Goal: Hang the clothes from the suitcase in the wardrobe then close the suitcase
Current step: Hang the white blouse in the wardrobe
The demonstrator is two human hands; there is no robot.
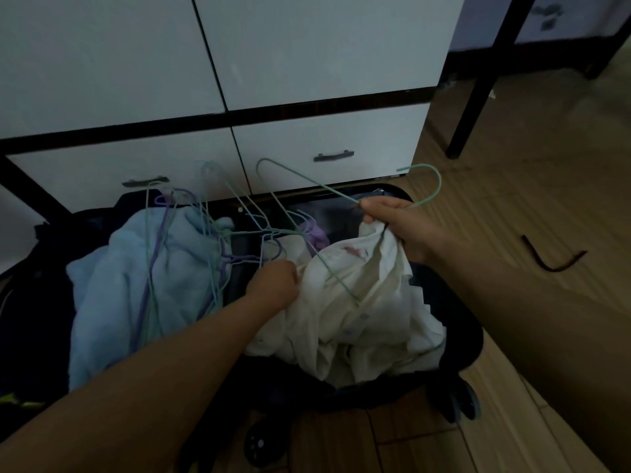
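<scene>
Shirt (355, 312) over suitcase (467, 339)
My right hand (399, 223) grips hanger (317, 186) and collar (together); left hand (275, 283) pinches the cloth.

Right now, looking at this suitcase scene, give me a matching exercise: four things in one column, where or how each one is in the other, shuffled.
Things
1. green hanger
2. white shirt
3. blue garment
4. dark strip

Places or states
A. lying on the wood floor
B. gripped by both hands
C. under the heap of hangers
D. neck held in the right hand

Pairs: 1-D, 2-B, 3-C, 4-A
</scene>
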